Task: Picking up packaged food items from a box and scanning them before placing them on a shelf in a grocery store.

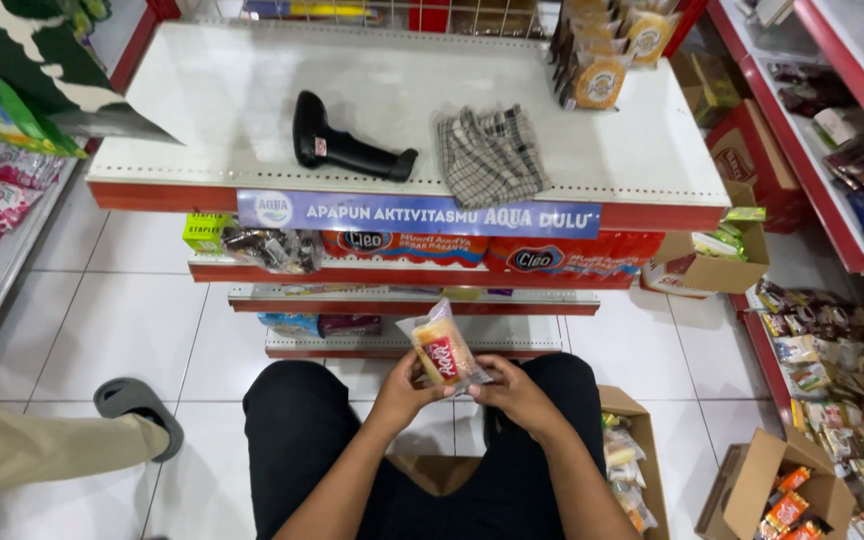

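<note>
While both hands hold it up over the lap, the snack packet (442,350) sits in front of the low shelves. The left hand (404,390) and right hand (514,392) pinch its near end, fingers pressed on the wrapper. Its long side runs from near-right to far-left, with the crimped top pointing away. I think it is being looked over; any next move needs a steady grip. On the top shelf (202,120) lie a black scanner (342,145) and a checked cloth (490,155).

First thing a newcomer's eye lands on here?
Both hands, left hand and right hand, hold a clear-wrapped snack packet at centre, above the lap. On the white top shelf beyond lie a black barcode scanner and a checked cloth.
</note>
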